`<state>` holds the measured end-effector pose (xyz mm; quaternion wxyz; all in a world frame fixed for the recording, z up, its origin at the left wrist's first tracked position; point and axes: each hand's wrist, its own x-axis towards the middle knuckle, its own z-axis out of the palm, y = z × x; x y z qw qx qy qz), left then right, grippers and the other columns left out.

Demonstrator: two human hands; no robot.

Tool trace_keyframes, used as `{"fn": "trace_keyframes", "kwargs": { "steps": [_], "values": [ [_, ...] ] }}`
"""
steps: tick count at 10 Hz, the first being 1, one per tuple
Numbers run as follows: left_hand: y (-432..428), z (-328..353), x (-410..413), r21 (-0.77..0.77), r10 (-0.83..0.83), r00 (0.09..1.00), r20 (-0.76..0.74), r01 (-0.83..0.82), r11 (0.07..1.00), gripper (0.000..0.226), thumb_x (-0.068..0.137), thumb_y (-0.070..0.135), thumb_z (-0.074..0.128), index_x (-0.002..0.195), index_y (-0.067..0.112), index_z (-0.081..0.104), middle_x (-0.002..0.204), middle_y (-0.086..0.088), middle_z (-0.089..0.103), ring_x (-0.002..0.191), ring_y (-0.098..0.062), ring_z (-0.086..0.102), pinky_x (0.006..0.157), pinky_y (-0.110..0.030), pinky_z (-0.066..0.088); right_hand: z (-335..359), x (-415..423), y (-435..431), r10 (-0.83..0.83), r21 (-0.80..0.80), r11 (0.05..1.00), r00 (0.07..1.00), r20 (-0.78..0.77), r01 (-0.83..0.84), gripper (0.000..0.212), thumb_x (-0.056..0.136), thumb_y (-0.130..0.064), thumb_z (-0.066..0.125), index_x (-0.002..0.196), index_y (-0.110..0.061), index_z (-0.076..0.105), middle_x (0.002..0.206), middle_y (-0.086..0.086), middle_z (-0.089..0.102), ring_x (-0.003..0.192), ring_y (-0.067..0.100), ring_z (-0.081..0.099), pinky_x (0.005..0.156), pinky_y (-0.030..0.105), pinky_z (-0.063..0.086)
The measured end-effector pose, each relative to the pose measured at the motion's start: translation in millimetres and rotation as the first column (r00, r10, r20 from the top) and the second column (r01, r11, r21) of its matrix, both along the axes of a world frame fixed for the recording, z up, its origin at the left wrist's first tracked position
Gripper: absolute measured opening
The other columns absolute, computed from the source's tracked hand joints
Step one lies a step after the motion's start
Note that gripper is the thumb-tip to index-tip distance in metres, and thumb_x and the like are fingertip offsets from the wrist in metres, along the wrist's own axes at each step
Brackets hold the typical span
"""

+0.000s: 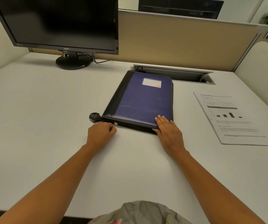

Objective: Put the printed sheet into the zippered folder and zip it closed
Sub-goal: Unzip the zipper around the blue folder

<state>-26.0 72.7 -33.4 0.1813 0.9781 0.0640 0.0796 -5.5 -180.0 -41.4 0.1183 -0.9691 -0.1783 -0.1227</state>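
Note:
A blue and black zippered folder lies closed on the white desk, with a white label near its far edge. My left hand pinches the small metal zipper pull at the folder's near edge, close to its left corner. My right hand lies flat with fingers spread, pressing on the folder's near right corner. The printed sheet, with text and a bar chart, lies flat on the desk to the right of the folder, apart from it.
A dark monitor on a round stand is at the back left. An open cable tray is set into the desk just behind the folder. A beige partition closes off the back.

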Motion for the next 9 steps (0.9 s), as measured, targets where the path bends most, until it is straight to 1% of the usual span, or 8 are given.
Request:
{"fn": "trace_keyframes", "kwargs": {
  "steps": [1, 2, 3, 4, 5, 7, 8, 9],
  "values": [
    [-1.9, 0.4, 0.2, -0.021, 0.026, 1.0, -0.016, -0.026, 0.999, 0.039, 0.084, 0.024, 0.046, 0.049, 0.016, 0.032, 0.047, 0.001, 0.038, 0.056, -0.024, 0.042, 0.047, -0.024, 0.021, -0.3, -0.3, 0.4, -0.003, 0.003, 1.0, 1.0, -0.003, 0.003, 0.046, 0.093, -0.026, 0.047, 0.135, -0.008, 0.039, 0.142, 0.012, 0.043, 0.133, 0.029, 0.038, 0.111, 0.04, 0.026],
    [-4.2, 0.1, 0.7, -0.022, 0.063, 0.998, 0.019, -0.063, 0.998, 0.038, 0.087, 0.027, 0.046, 0.051, 0.016, 0.037, 0.048, 0.002, 0.04, 0.057, -0.024, 0.044, 0.05, -0.025, 0.025, -0.5, -0.5, 0.8, -0.003, 0.013, 1.0, 1.0, 0.003, 0.003, 0.046, 0.093, -0.025, 0.048, 0.134, -0.007, 0.04, 0.14, 0.013, 0.045, 0.132, 0.029, 0.04, 0.111, 0.041, 0.027],
    [-8.3, 0.0, 2.1, -0.006, 0.087, 0.994, 0.066, -0.087, 0.996, 0.03, 0.089, 0.03, 0.047, 0.062, 0.017, 0.046, 0.054, 0.002, 0.045, 0.059, -0.025, 0.048, 0.054, -0.026, 0.028, -1.1, -0.3, 0.7, -0.001, 0.023, 1.0, 1.0, 0.01, 0.0, 0.045, 0.092, -0.024, 0.049, 0.133, -0.007, 0.041, 0.14, 0.013, 0.045, 0.131, 0.029, 0.04, 0.11, 0.041, 0.027],
    [-11.5, 0.5, 5.2, 0.018, 0.09, 0.994, 0.057, -0.092, 0.996, 0.027, 0.092, 0.032, 0.045, 0.078, 0.013, 0.057, 0.07, -0.006, 0.061, 0.073, -0.029, 0.058, 0.061, -0.03, 0.037, -1.6, 0.1, 0.9, 0.0, 0.021, 1.0, 1.0, 0.004, 0.0, 0.046, 0.093, -0.025, 0.048, 0.134, -0.008, 0.039, 0.141, 0.012, 0.044, 0.132, 0.028, 0.039, 0.111, 0.04, 0.026],
    [-17.5, -1.4, 6.8, 0.027, 0.052, 0.998, 0.039, -0.053, 0.998, 0.032, 0.095, 0.031, 0.04, 0.085, 0.01, 0.061, 0.083, -0.011, 0.067, 0.081, -0.03, 0.06, 0.063, -0.03, 0.037, -2.1, 0.4, 0.6, 0.002, 0.018, 1.0, 1.0, 0.004, -0.002, 0.046, 0.093, -0.025, 0.047, 0.135, -0.008, 0.039, 0.141, 0.012, 0.044, 0.133, 0.028, 0.038, 0.111, 0.039, 0.025],
    [-17.1, -2.1, 2.4, 0.002, 0.04, 0.998, 0.045, -0.04, 0.999, 0.033, 0.096, 0.027, 0.038, 0.078, 0.008, 0.059, 0.082, -0.014, 0.066, 0.077, -0.032, 0.058, 0.061, -0.03, 0.035, -0.2, -1.1, 0.0, 0.0, 0.011, 1.0, 1.0, 0.008, 0.0, 0.045, 0.093, -0.025, 0.046, 0.135, -0.008, 0.039, 0.142, 0.011, 0.044, 0.133, 0.027, 0.038, 0.111, 0.04, 0.026],
    [-10.6, -0.5, 2.9, -0.042, -0.002, 1.0, 0.024, 0.003, 0.999, 0.034, 0.096, 0.024, 0.04, 0.079, 0.003, 0.06, 0.082, -0.018, 0.065, 0.078, -0.036, 0.057, 0.063, -0.032, 0.036, 1.6, -2.6, 0.5, -0.005, 0.019, 1.0, 1.0, 0.011, 0.005, 0.044, 0.093, -0.023, 0.048, 0.134, -0.007, 0.04, 0.14, 0.014, 0.045, 0.132, 0.03, 0.039, 0.11, 0.043, 0.028],
    [-5.4, 2.1, 2.2, -0.056, -0.031, 0.999, 0.027, 0.032, 0.998, 0.035, 0.096, 0.024, 0.041, 0.078, -0.001, 0.06, 0.08, -0.02, 0.064, 0.075, -0.035, 0.056, 0.064, -0.033, 0.037, 2.5, -3.1, 1.0, -0.009, 0.029, 1.0, 1.0, 0.011, 0.008, 0.044, 0.093, -0.021, 0.048, 0.133, -0.005, 0.041, 0.14, 0.015, 0.045, 0.131, 0.031, 0.04, 0.11, 0.044, 0.029]
  ]
}}
